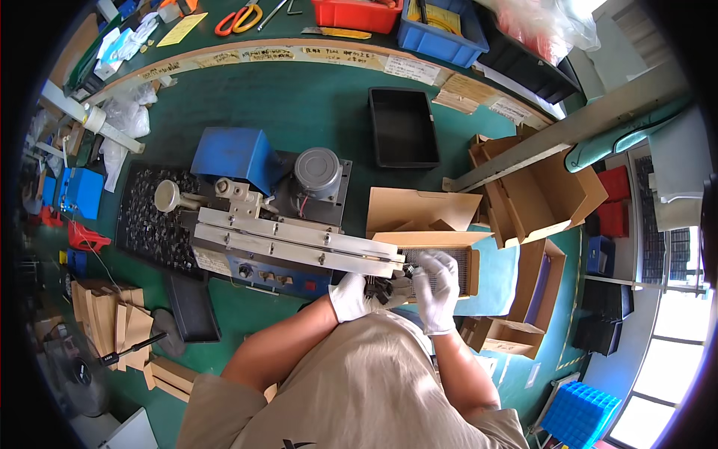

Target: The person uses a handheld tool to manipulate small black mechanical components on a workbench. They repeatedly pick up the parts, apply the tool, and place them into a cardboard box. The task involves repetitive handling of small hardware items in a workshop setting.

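Note:
White gloves cover both hands. My left hand is below the end of a metal feed rail, closed round a bunch of small black parts whose kind is too small to tell. My right hand is just right of the rail's end, with fingers bent and pressed together; what they hold, if anything, is hidden. Behind and partly under the right hand lies an open cardboard box with rows of small thin pieces inside. The rail belongs to a bench machine with a blue cover and a round grey motor.
A black tray full of small dark parts lies left of the machine. Another black tray stands behind. Open cardboard boxes sit at right beside a slanting metal post. Scissors and bins line the back shelf.

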Motion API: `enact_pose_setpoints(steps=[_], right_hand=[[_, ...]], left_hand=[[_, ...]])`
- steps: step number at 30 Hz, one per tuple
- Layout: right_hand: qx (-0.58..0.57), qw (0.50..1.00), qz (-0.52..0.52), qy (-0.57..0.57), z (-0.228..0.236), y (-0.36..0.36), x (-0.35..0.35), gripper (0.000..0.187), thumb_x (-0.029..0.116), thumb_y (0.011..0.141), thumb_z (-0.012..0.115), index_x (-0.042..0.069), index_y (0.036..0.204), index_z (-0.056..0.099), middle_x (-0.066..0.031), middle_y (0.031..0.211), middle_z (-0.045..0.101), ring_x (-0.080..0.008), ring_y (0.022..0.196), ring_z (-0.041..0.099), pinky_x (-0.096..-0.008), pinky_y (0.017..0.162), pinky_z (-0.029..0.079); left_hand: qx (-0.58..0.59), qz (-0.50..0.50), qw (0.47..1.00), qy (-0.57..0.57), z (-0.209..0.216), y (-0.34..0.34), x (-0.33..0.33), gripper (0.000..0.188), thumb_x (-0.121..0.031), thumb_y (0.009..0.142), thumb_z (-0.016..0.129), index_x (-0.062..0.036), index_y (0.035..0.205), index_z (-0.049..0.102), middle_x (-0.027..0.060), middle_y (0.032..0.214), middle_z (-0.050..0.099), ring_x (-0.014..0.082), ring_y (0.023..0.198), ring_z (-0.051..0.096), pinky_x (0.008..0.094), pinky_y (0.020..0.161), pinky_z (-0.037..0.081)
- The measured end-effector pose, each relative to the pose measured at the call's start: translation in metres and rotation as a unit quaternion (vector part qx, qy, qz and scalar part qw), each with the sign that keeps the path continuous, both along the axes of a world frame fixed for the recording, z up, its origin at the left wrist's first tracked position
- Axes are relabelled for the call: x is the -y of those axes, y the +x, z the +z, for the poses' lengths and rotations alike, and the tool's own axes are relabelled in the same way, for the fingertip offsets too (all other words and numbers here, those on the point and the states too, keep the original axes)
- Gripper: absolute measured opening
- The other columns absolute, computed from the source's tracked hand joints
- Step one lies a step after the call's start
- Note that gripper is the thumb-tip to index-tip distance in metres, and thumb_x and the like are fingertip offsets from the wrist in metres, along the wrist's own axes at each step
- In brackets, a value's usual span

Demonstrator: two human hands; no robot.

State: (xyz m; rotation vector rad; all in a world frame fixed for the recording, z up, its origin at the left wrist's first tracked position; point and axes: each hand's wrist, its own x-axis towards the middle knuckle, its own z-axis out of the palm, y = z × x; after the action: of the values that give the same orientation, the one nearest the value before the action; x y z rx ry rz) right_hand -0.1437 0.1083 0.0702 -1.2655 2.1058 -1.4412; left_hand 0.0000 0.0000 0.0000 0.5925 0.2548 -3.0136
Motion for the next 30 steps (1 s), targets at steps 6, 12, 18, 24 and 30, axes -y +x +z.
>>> enact_pose_setpoints(steps=[6, 12, 18, 24, 30], right_hand=[[-0.130, 0.975, 0.126, 0.130, 0.000, 0.002, 0.008, 0.025, 0.006, 0.076, 0.077, 0.003, 0.100, 0.073, -0.0160, 0.109, 0.067, -0.0343, 0.104, 0.062, -0.0424, 0.093, 0.050], [-0.059, 0.973, 0.141, 0.176, -0.004, -0.003, 0.003, 0.017, 0.003, 0.080, 0.073, 0.001, 0.097, 0.072, -0.0168, 0.108, 0.067, -0.0334, 0.101, 0.064, -0.0413, 0.090, 0.052], [0.063, 0.986, 0.058, 0.146, 0.003, 0.002, -0.001, 0.016, 0.003, 0.081, 0.071, 0.002, 0.097, 0.066, -0.0134, 0.096, 0.067, -0.0357, 0.092, 0.064, -0.0418, 0.086, 0.052], [-0.212, 0.949, 0.153, 0.175, 0.029, -0.003, 0.005, 0.012, 0.001, 0.085, 0.066, 0.003, 0.097, 0.063, -0.0145, 0.091, 0.065, -0.0362, 0.088, 0.064, -0.0425, 0.078, 0.053], [-0.069, 0.979, 0.107, 0.159, 0.020, -0.008, 0.001, 0.012, -0.002, 0.086, 0.064, 0.003, 0.097, 0.062, -0.0149, 0.092, 0.065, -0.0354, 0.086, 0.064, -0.0419, 0.077, 0.053]], left_hand=[[0.015, -0.037, 0.998, -0.051, 0.002, 0.006, 0.005, 0.048, -0.043, 0.105, 0.045, -0.0021, 0.127, 0.057, 0.0178, 0.117, 0.067, 0.0280, 0.105, 0.068, 0.0456, 0.096, 0.057], [0.012, -0.040, 0.999, 0.023, -0.021, 0.003, -0.004, 0.047, -0.041, 0.104, 0.048, -0.0017, 0.127, 0.058, 0.0180, 0.117, 0.067, 0.0292, 0.104, 0.069, 0.0473, 0.095, 0.058], [-0.003, -0.070, 0.997, -0.025, -0.001, 0.003, 0.001, 0.048, -0.043, 0.103, 0.050, -0.0014, 0.123, 0.061, 0.0180, 0.112, 0.069, 0.0297, 0.104, 0.069, 0.0457, 0.092, 0.058], [-0.008, -0.043, 0.999, -0.019, 0.011, 0.001, 0.001, 0.035, -0.030, 0.102, 0.056, -0.0016, 0.123, 0.062, 0.0181, 0.112, 0.070, 0.0298, 0.101, 0.071, 0.0394, 0.085, 0.060], [0.054, -0.059, 0.995, -0.054, 0.003, 0.003, -0.003, 0.027, -0.014, 0.098, 0.064, -0.0027, 0.123, 0.062, 0.0103, 0.096, 0.069, 0.0196, 0.085, 0.068, 0.0316, 0.072, 0.057]])
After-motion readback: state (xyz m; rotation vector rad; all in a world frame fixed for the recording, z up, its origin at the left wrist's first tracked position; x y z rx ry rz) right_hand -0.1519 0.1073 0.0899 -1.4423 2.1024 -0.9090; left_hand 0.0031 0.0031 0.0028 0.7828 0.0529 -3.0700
